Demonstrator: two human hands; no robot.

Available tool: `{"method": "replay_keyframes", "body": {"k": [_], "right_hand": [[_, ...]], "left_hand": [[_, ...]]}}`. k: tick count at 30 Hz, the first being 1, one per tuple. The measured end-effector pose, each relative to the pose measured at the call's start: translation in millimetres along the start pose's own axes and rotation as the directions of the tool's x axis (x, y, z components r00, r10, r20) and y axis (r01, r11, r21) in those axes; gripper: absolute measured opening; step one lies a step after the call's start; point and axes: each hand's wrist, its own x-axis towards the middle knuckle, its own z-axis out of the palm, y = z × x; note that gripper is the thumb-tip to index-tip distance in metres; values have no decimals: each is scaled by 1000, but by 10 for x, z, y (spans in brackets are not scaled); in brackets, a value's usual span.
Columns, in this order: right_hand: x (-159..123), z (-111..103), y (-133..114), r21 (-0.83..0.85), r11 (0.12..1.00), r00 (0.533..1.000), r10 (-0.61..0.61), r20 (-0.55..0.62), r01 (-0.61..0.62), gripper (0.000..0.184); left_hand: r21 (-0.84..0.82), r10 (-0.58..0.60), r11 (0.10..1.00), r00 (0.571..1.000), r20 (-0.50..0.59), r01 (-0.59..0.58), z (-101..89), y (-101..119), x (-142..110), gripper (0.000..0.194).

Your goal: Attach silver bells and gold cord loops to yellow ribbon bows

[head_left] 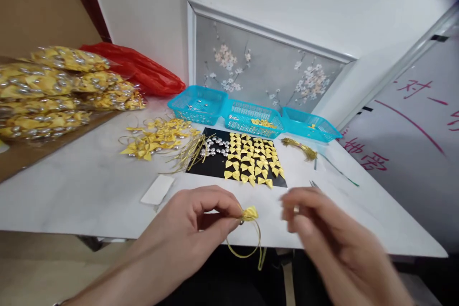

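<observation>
My left hand (201,220) pinches a small yellow ribbon bow (250,213) between thumb and fingers, and a gold cord loop (247,246) hangs from the bow over the table's front edge. My right hand (322,234) hovers just right of the bow, blurred by motion, with its fingers curled. Beyond my hands a black mat (215,165) carries rows of yellow bows (253,160) and a cluster of silver beads (214,147).
Three turquoise baskets (199,105) line the back of the white table (89,186). A heap of finished bows with cords (158,138) lies at left, bagged bows (53,91) on cardboard beyond. A gold cord bundle (299,147) and a white card (158,190) are nearby.
</observation>
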Motion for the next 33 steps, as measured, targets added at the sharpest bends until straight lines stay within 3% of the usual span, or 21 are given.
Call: {"method": "replay_keyframes", "body": {"k": [4,12,16,19,22,28,33], "right_hand": [[164,218,-37,120,987,977,84,197,-109,6],[127,394,42,263,900,920,276,277,-349,12],[143,428,31,291,881,914,295,279,-374,12],[159,432,17,303,870,907,301,295,-388,15],[168,419,15,328,853,896,302,325,-407,17],[168,413,33,361,826,886,315,341,-432,17],[179,440,52,380,818,887,310,343,-433,17]], "left_hand": [[57,74,996,997,8,-74,37,47,29,20],[68,65,996,997,-32,-63,62,97,58,19],[70,83,995,993,-79,-77,73,53,35,21],[137,161,981,976,-150,-140,79,0,14,22],[218,221,958,963,-152,-185,82,-35,10,22],[232,234,954,957,-171,-192,91,-62,10,17],[173,177,974,965,-191,-145,97,-65,19,16]]}}
